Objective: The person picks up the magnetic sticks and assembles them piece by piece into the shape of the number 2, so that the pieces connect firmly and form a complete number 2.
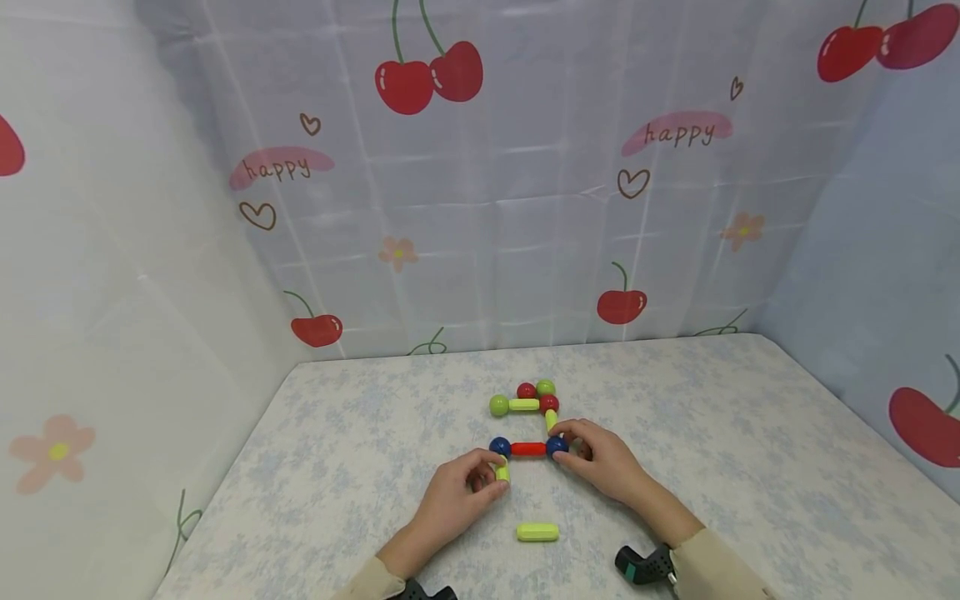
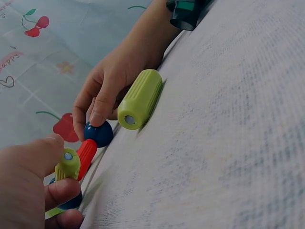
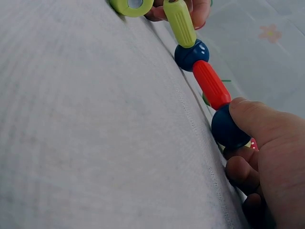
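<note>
My left hand pinches a yellow-green magnetic rod between thumb and fingers. In the right wrist view, the far end of this rod meets a blue ball. A red rod links that ball to a second blue ball, which my right hand grips by thumb and fingertips. Behind it, another yellow-green rod runs to a dark red ball. From there a yellow-green rod reaches a green ball.
A loose yellow-green rod lies on the patterned tabletop, nearer to me than both hands. Another red ball and a green ball sit at the back of the pieces. A cherry-print curtain hangs behind the table.
</note>
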Action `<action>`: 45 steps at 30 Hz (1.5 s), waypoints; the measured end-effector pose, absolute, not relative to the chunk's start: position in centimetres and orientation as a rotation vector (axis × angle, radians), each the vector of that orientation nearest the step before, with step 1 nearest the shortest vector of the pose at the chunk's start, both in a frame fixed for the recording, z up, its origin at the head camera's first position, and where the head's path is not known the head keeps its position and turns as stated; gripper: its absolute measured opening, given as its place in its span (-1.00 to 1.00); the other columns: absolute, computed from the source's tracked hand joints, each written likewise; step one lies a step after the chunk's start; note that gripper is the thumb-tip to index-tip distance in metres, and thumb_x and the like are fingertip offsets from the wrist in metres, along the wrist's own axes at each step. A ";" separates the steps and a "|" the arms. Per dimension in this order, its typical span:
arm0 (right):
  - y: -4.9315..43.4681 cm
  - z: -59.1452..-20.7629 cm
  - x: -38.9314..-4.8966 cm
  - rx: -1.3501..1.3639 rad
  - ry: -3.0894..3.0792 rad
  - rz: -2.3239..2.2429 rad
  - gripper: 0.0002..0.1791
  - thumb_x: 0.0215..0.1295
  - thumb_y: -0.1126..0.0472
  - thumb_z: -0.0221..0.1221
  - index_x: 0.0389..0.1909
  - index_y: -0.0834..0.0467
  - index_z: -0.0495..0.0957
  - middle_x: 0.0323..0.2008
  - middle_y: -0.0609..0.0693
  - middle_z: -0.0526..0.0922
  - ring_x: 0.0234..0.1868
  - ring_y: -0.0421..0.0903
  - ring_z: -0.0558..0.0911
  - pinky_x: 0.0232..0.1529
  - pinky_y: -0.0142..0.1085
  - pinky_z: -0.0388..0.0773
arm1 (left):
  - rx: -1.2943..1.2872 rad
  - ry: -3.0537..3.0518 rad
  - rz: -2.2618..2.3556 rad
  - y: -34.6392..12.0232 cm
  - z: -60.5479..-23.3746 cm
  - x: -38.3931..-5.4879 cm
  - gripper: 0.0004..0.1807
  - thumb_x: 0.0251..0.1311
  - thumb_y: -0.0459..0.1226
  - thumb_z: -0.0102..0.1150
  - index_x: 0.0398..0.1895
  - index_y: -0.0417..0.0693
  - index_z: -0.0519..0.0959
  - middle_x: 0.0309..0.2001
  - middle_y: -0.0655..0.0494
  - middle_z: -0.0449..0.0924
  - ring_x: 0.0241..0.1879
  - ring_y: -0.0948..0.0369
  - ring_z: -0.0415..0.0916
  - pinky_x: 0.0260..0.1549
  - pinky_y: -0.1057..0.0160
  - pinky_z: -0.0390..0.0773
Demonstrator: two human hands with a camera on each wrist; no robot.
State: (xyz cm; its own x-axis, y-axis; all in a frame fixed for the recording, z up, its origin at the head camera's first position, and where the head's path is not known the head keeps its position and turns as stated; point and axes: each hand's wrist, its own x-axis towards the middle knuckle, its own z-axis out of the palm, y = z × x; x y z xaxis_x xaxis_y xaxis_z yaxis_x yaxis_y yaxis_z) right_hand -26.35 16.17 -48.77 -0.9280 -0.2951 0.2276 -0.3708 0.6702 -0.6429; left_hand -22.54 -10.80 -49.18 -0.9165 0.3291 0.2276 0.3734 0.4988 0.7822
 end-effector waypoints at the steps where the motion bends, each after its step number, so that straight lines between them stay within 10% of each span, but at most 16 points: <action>1: 16.2 -48.7 -26.3 0.555 -2.774 1.105 -0.67 0.29 0.05 0.33 0.06 -0.15 0.59 -0.23 -0.19 0.59 -0.49 -0.29 0.41 -0.44 -0.40 0.40 | -0.625 -2.673 -1.417 -10.8 -49.1 -22.5 -0.74 0.24 -0.03 0.33 -0.04 0.20 0.63 -0.40 0.31 0.59 -0.48 0.41 0.42 -0.46 0.40 0.46; 45: 16.0 -48.7 -26.2 0.547 -2.778 1.128 -0.69 0.29 0.03 0.33 0.04 -0.13 0.60 -0.25 -0.18 0.56 -0.48 -0.28 0.39 -0.45 -0.40 0.36 | -0.572 -2.719 -1.315 -10.9 -48.9 -26.2 -0.70 0.30 -0.11 0.29 0.09 0.17 0.62 -0.02 0.21 0.61 -0.13 0.25 0.54 -0.16 0.25 0.51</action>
